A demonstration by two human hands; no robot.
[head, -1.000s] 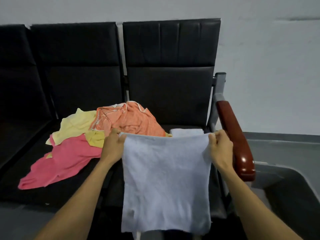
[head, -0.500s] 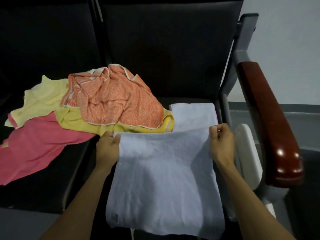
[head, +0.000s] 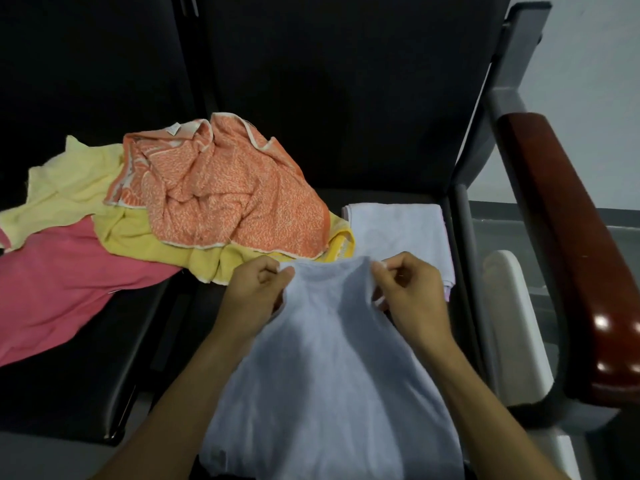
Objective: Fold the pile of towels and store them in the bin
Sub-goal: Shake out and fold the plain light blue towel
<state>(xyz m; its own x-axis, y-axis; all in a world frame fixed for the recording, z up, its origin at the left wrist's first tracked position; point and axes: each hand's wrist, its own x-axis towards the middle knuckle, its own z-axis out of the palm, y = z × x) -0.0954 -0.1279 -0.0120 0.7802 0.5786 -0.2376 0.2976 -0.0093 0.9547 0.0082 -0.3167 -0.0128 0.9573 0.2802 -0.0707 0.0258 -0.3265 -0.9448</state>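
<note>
Both hands [head: 341,292], fingers curled, pinch the white towel's [head: 332,375] top edge.

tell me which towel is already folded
The white towel lying flat on the seat beside the armrest. The orange, yellow and pink ones lie crumpled in the pile.

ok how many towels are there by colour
white: 2, one held by the left hand and right hand, one folded on the seat
orange patterned: 1
pale yellow: 1
deeper yellow: 1
pink: 1
total: 6
</note>
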